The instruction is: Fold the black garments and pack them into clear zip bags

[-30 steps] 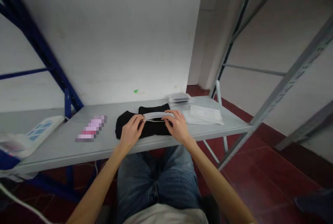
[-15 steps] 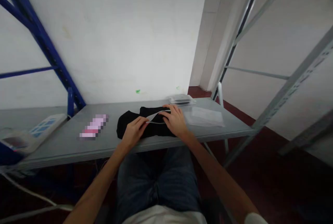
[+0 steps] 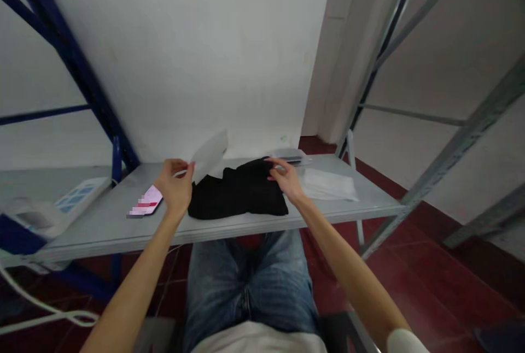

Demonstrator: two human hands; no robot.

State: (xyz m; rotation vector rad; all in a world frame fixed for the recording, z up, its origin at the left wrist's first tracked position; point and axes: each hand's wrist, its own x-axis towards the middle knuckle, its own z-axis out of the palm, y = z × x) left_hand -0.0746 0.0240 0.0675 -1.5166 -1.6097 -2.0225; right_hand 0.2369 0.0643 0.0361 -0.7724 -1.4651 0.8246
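Note:
My left hand [image 3: 175, 181] is closed in a pinch on the edge of a translucent plastic bag [image 3: 211, 153], which is lifted and tilted above the back of the table. A folded piece of black cloth [image 3: 235, 194] lies flat near the table's front edge, between my hands. At its upper right corner my right hand [image 3: 285, 179] pinches the cloth between thumb and fingers.
A grey table [image 3: 123, 233] runs across the front. On it, a phone [image 3: 150, 200] and a white power strip [image 3: 80, 197] lie left. Several flat plastic bags [image 3: 330, 184] and a small clear packet [image 3: 289, 155] are on the right. Blue [image 3: 82, 69] and grey [image 3: 459, 145] metal frames flank it.
The plastic bag, held by both hands over the cloth before, has moved up and left with my left hand. My right hand has let it go and now grips the black cloth.

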